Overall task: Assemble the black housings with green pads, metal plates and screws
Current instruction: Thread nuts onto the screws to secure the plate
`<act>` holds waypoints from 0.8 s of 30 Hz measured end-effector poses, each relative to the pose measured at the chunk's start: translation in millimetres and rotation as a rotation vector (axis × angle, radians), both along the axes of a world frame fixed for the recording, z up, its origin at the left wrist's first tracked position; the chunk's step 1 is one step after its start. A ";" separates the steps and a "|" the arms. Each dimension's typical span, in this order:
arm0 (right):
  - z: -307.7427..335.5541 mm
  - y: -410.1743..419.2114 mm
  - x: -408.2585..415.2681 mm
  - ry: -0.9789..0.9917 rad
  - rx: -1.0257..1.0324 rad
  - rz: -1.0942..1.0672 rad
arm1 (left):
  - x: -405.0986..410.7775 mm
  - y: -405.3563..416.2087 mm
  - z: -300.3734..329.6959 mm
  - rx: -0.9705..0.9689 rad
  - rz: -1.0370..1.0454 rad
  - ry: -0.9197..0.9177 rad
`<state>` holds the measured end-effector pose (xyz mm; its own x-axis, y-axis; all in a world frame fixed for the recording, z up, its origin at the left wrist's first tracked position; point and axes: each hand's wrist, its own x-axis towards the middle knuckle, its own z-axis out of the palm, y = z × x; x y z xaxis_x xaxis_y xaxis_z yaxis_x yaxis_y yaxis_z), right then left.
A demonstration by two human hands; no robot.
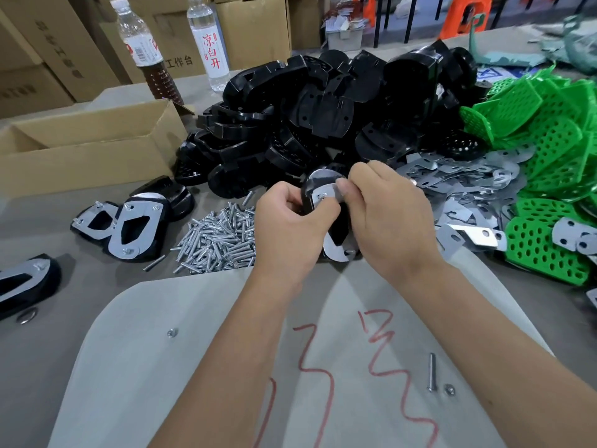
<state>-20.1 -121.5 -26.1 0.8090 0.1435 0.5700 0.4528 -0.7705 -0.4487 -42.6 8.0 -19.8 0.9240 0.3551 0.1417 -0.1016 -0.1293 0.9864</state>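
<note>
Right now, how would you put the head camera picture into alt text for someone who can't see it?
Two bare hands, left hand and right hand, hold a black housing with a metal plate over a table, between a screw pile, black housings and green pads.

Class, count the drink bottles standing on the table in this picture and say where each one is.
2. One bottle with brown liquid stands at the far left, behind the open cardboard box; a clear bottle with red characters stands just right of it, beside the black housings pile. Boxes could hide others.
</note>
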 end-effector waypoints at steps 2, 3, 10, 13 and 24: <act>0.5 -0.6 -0.4 0.011 0.007 0.003 | 0.4 0.5 -0.2 -0.016 -0.002 0.008; 1.3 -1.7 -0.5 0.021 0.019 0.016 | 0.5 0.3 -0.1 -0.026 -0.006 0.011; 6.6 0.0 -5.0 0.044 -0.058 0.055 | 0.8 2.1 -1.5 -0.050 -0.007 -0.003; 6.9 4.0 -7.7 0.032 -0.047 -0.018 | -1.9 -2.2 -0.7 -0.035 0.005 -0.026; 8.9 -7.5 -4.5 0.046 0.105 -0.096 | -5.9 -9.5 0.3 -0.012 -0.035 -0.056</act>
<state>-24.6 -129.1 -17.2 0.8416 0.0059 0.5401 0.3569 -0.7567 -0.5478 -48.4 -1.6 -19.5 0.9267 0.3245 0.1895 -0.1609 -0.1133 0.9805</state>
